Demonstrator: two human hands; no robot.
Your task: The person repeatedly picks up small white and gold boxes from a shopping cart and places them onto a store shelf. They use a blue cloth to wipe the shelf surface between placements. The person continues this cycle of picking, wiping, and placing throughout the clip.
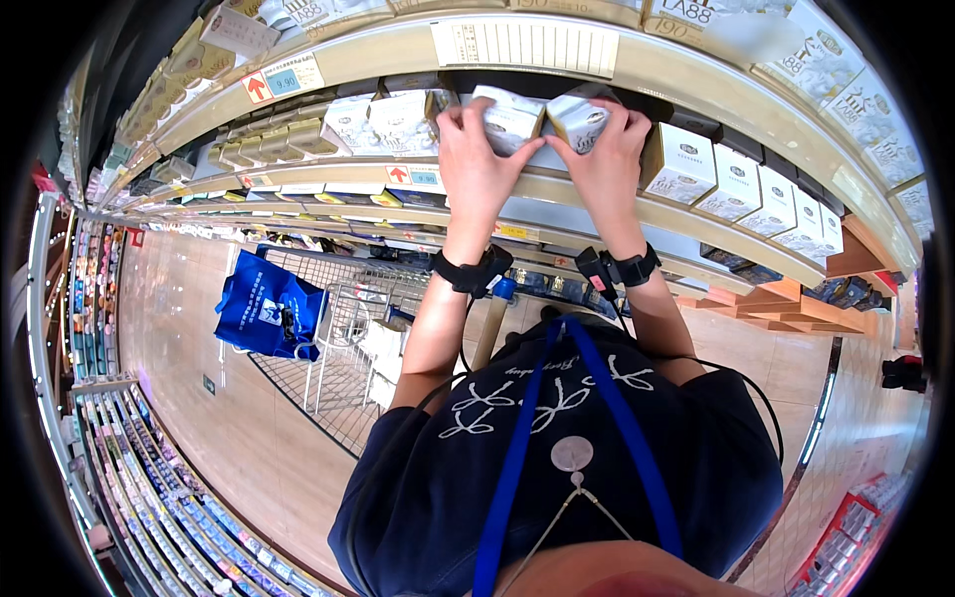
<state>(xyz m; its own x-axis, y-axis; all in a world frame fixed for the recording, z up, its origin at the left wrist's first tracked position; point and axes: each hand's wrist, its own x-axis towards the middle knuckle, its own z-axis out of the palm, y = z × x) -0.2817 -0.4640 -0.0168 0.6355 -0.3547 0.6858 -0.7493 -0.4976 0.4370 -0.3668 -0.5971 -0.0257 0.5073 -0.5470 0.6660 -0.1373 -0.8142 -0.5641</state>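
Observation:
My left hand grips a white printed carton at its left side, thumb under the front edge. A second carton, white with a gold side, is in my right hand, tilted towards the first. Both cartons are at the front of a store shelf, in a gap in the row. My thumbs almost meet between them. Similar white cartons stand left of my left hand. More white cartons line the shelf to the right. The cartons' undersides are hidden.
A wire shopping cart stands on the left, with a blue bag hung at its end and white packages inside. The upper shelf's edge juts out above my hands. Across the aisle floor runs another stocked shelf.

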